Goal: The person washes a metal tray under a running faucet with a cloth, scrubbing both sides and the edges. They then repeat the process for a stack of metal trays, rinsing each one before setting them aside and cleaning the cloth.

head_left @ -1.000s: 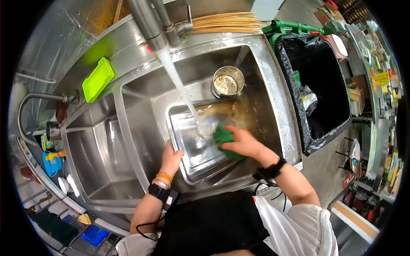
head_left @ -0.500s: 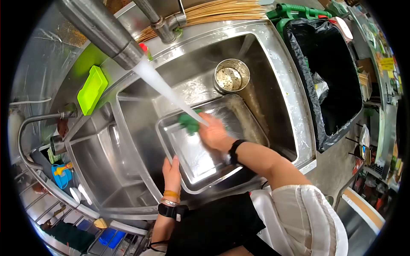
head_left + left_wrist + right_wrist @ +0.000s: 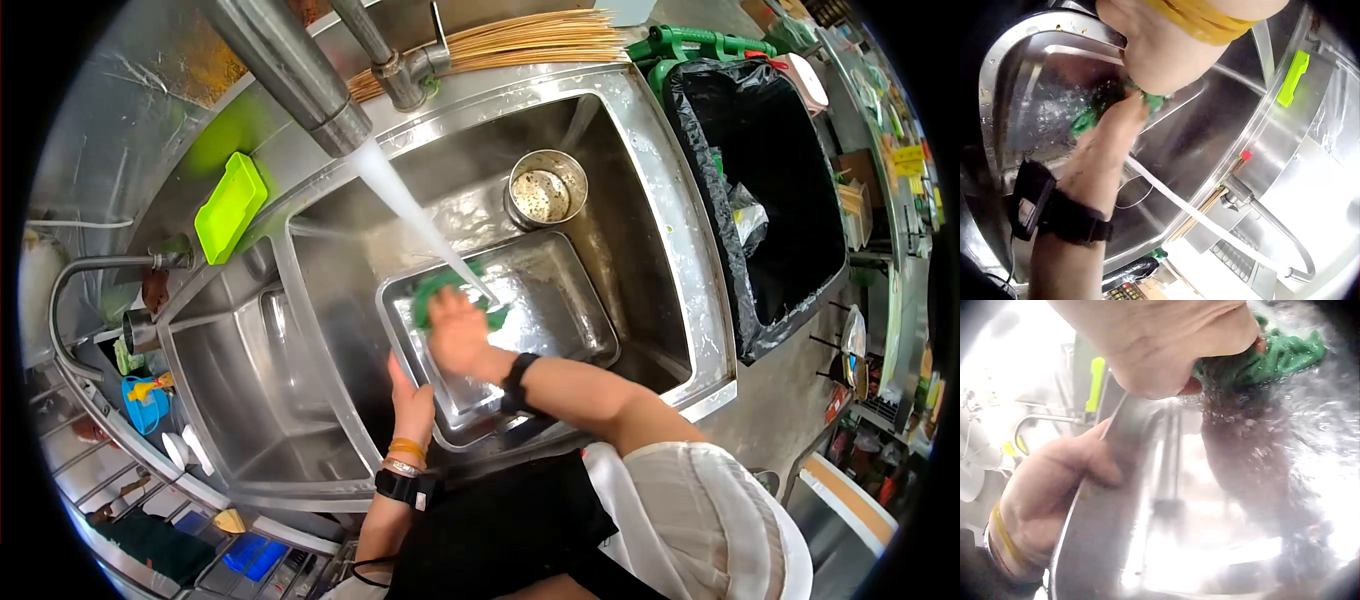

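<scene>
A rectangular metal tray (image 3: 570, 290) sits tilted in the sink basin, wet and shiny inside. My left hand (image 3: 411, 408) grips its near left rim, with the thumb over the edge in the right wrist view. On the tray's inner surface, toward its left side, my right hand (image 3: 462, 335) holds a bunched green cloth (image 3: 432, 292) against the metal. Bits of the cloth (image 3: 1297, 356) stick out past the fingers in the right wrist view. Water (image 3: 405, 205) streams from the faucet (image 3: 300, 80) into the tray beside the right hand.
A round metal container (image 3: 548, 187) with specks inside stands at the basin's back right. Left lies a second basin (image 3: 250, 380). A lime-green tray (image 3: 230, 208) rests on the ledge, and thin wooden sticks (image 3: 530, 40) lie behind the faucet. A black-lined bin (image 3: 760, 220) stands right.
My right hand has swept the green cloth from the tray's right part to its left part. The faucet stream now lands beside that hand. My left hand stays on the rim.
</scene>
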The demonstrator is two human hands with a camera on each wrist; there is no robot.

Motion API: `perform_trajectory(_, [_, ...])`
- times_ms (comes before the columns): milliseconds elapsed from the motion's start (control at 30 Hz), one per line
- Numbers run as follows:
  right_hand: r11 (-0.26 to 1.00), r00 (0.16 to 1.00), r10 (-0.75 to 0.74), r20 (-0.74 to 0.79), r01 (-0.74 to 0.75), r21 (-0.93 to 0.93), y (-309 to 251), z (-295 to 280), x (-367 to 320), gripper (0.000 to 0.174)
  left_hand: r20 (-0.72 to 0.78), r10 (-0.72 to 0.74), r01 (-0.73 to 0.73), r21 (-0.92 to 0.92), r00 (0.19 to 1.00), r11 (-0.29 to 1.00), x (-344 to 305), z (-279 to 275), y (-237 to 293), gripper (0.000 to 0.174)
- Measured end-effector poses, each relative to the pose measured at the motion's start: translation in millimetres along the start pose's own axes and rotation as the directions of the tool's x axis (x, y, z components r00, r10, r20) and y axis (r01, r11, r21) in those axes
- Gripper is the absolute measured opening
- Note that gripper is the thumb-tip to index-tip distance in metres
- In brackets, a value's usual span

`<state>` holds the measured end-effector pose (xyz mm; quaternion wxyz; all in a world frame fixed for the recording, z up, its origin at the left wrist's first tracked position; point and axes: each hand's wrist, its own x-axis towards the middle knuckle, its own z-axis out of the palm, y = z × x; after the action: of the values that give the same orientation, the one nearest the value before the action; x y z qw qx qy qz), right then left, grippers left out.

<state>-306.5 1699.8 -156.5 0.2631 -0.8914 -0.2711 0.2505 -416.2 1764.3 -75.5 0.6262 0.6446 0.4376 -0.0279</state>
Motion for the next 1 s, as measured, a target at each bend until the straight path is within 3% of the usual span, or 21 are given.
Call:
perform_trajectory(67, [0.990,0.992,-0.127,0.012,0.126,0.066,-34,-12,-11,0.053,-0.003,0.021,-0.021,-0.013,1.000,1.000,-1,3,1,0.082])
perform_trajectory(100, [0.973,0.980,-0.165,-0.111,0.180,0.143,-38,-5,-19,0.049,-0.014,0.030,-0.031,-0.053,0.999,0.998,-1,4,2,0.082])
perform_trajectory(133, [0.947,0.973,-0.227,-0.050,0.233,0.219,-32,-6,-22,0.048,-0.026,0.034,-0.036,-0.098,0.999,0.995,-2,5,1,0.082])
perform_trajectory(167, [0.915,0.956,-0.293,0.015,0.276,0.295,-20,-10,-31,0.048,-0.009,0.008,-0.010,-0.272,1.000,0.962,-7,7,16,0.083])
perform_trajectory(200, [0.876,0.930,-0.359,0.079,0.306,0.373,-7,-15,-41,0.047,0.000,0.079,-0.077,-0.228,0.997,0.971,0,-1,12,0.080])
perform_trajectory(267, [0.801,0.818,-0.522,0.242,0.372,0.469,26,-23,-66,0.047,0.029,0.066,-0.056,-0.258,0.997,0.965,7,-8,14,0.076])
perform_trajectory(333, [0.805,0.636,-0.589,0.498,0.407,0.432,56,-43,-72,0.042,-0.037,0.155,-0.159,-0.140,0.987,0.977,12,-4,19,0.073])
perform_trajectory(367, [0.914,0.731,-0.359,0.581,0.148,0.379,82,-31,-69,0.042,-0.037,0.166,-0.169,-0.103,0.985,0.980,15,-5,18,0.078])
perform_trajectory(433, [0.993,0.748,-0.090,0.658,0.020,0.113,141,-27,-63,0.043,-0.053,0.146,-0.149,-0.045,0.988,0.988,21,-7,19,0.082])
perform_trajectory(467, [0.984,0.748,-0.070,0.659,0.159,-0.077,172,-39,-63,0.043,-0.063,0.165,-0.169,-0.079,0.984,0.982,22,-7,21,0.066])
perform_trajectory(533, [0.912,0.795,0.025,0.606,0.230,-0.340,227,-31,-64,0.042,-0.057,0.171,-0.176,-0.114,0.984,0.978,24,-3,18,0.065])
perform_trajectory(633, [0.903,0.694,0.096,0.714,0.241,-0.356,192,-35,-58,0.037,-0.063,0.120,-0.126,-0.104,0.991,0.986,26,0,25,0.064])
perform_trajectory(733, [0.966,0.771,-0.184,0.610,0.257,-0.033,126,-35,-61,0.038,-0.064,0.034,-0.041,-0.113,0.997,0.993,28,0,29,0.065])
perform_trajectory(800, [0.930,0.744,-0.367,0.559,0.273,0.248,67,-47,-51,0.047,-0.044,0.118,-0.123,-0.164,0.992,0.979,35,-5,15,0.066])
perform_trajectory(867, [0.783,0.755,-0.541,0.369,0.294,0.548,27,-52,-56,0.050,-0.020,0.130,-0.132,-0.192,0.991,0.973,32,-2,31,0.068])
perform_trajectory(933, [0.771,0.697,-0.600,0.392,0.374,0.516,-5,-61,-65,0.048,0.006,0.159,-0.158,-0.088,0.987,0.983,45,-12,22,0.069])
perform_trajectory(1000, [0.789,0.680,-0.610,0.408,0.473,0.392,-3,-59,-74,0.047,0.001,0.115,-0.113,-0.139,0.993,0.984,41,-8,22,0.071])
